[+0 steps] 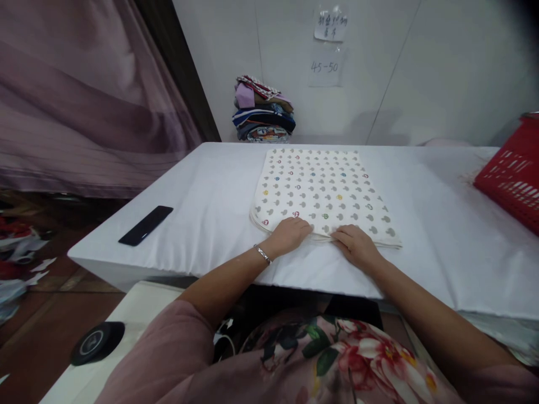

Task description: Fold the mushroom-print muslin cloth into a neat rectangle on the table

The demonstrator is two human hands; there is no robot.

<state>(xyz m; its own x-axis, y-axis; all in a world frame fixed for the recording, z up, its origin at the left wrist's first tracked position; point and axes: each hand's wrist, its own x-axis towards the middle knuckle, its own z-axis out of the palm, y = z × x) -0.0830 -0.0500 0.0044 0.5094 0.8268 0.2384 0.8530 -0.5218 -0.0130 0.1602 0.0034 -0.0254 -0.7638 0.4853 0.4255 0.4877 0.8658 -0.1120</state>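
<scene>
A folded cream cloth (314, 185) printed with small grey mushrooms and a few coloured ones lies flat on the white-covered table. Several layers show along its near edge. My left hand (289, 234), with a silver bracelet at the wrist, holds that near edge, fingers on top and bent together. Close by on the right, my right hand (356, 244) pinches the same edge, its thumb partly hidden. A small gap separates the two hands, and the cloth's front right corner extends past my right hand.
A black phone (146, 225) lies at the table's left. Folded fabrics (264, 112) are stacked behind the far edge, against the wall. A red plastic basket (514, 168) stands at the right. A round black object (97, 342) sits on a white surface at lower left.
</scene>
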